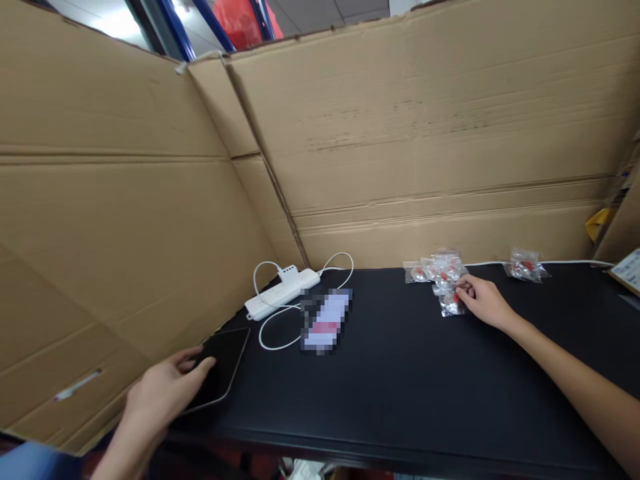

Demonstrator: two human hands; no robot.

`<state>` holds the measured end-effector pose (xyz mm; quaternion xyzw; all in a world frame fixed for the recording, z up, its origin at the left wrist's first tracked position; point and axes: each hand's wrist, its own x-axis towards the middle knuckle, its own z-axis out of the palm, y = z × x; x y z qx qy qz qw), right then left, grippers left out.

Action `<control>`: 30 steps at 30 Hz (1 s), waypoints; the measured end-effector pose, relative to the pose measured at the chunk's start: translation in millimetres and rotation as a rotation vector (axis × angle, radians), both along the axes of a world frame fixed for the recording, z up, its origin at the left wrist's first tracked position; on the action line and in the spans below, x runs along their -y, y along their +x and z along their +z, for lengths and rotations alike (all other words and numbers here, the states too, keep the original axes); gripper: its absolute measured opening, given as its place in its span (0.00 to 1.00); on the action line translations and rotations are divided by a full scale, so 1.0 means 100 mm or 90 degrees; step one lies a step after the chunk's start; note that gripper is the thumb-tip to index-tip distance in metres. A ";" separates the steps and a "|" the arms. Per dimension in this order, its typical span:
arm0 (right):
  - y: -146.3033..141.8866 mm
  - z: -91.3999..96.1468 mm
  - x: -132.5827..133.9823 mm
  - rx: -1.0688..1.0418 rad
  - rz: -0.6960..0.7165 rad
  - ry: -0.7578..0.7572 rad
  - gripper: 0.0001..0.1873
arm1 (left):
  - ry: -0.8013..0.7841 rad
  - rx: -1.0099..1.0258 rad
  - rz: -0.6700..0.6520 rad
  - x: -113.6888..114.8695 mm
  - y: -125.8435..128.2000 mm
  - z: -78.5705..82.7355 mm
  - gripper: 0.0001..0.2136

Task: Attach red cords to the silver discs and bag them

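On the right side of the black table, my right hand has thumb and fingers pinched at the edge of a small clear plastic bag with a red piece inside. Touching that bag is a cluster of similar bags that also show red bits; their exact contents are too small to make out. At the left, beside the cardboard wall, my left hand is closed at the near left edge of a flat black tablet. Its thumb lies over the dark face, and the other fingers are partly hidden.
A white power strip with a plug and looping white cable lies along the left wall. Right of it is a blurred-out phone. Another plastic bag sits farther right. Cardboard walls enclose the black table.
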<state>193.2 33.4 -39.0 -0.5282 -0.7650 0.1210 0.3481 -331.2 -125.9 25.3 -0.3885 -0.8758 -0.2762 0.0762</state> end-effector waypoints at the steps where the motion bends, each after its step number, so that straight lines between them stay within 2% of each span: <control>1: 0.00 0.00 0.00 0.000 0.001 0.000 0.11 | -0.071 -0.007 -0.005 -0.01 -0.06 -0.05 0.14; 3: 0.00 0.00 0.00 -0.002 0.001 0.000 0.11 | -0.138 -0.058 -0.040 -0.05 -0.10 -0.11 0.18; 4: 0.00 0.00 0.01 -0.005 0.002 0.000 0.11 | -0.139 -0.087 -0.054 -0.06 -0.08 -0.11 0.21; 6: 0.00 0.00 0.01 -0.013 0.008 -0.001 0.11 | -0.086 -0.145 -0.079 -0.10 0.04 -0.07 0.22; 8: 0.00 0.01 0.00 -0.030 0.012 -0.010 0.10 | 0.014 -0.211 -0.107 -0.18 0.26 0.04 0.20; 10: 0.01 0.02 -0.01 -0.070 0.013 -0.033 0.10 | 0.109 -0.252 -0.180 -0.31 0.59 0.19 0.18; 13: 0.02 0.06 -0.01 -0.208 0.035 -0.089 0.13 | 0.214 -0.176 -0.341 -0.61 1.29 0.37 0.15; 15: 0.00 0.10 0.02 -0.320 0.065 -0.134 0.16 | 0.205 -0.031 -0.539 -0.86 1.83 0.39 0.14; 16: -0.02 0.12 0.04 -0.369 0.080 -0.158 0.17 | 0.170 0.061 -0.636 -0.99 2.10 0.35 0.15; 18: -0.08 0.15 0.09 -0.451 0.103 -0.194 0.18 | 0.118 0.233 -0.772 -1.24 2.58 0.19 0.21; 20: -0.14 0.17 0.12 -0.506 0.122 -0.222 0.20 | 0.027 0.372 -0.847 -1.44 2.95 -0.01 0.24; 22: -0.18 0.18 0.15 -0.534 0.130 -0.236 0.20 | -0.027 0.431 -0.876 -1.56 3.19 -0.19 0.16; 25: -0.21 0.19 0.18 -0.508 0.151 -0.270 0.20 | 0.050 0.452 -0.866 -1.59 3.30 -0.35 0.09; 28: -0.20 0.22 0.20 -0.467 0.219 -0.344 0.20 | 0.086 0.528 -0.874 -1.54 3.28 -0.40 0.10; 30: -0.13 0.24 0.16 -0.464 0.231 -0.359 0.19 | 0.075 0.604 -0.862 -1.51 3.27 -0.41 0.13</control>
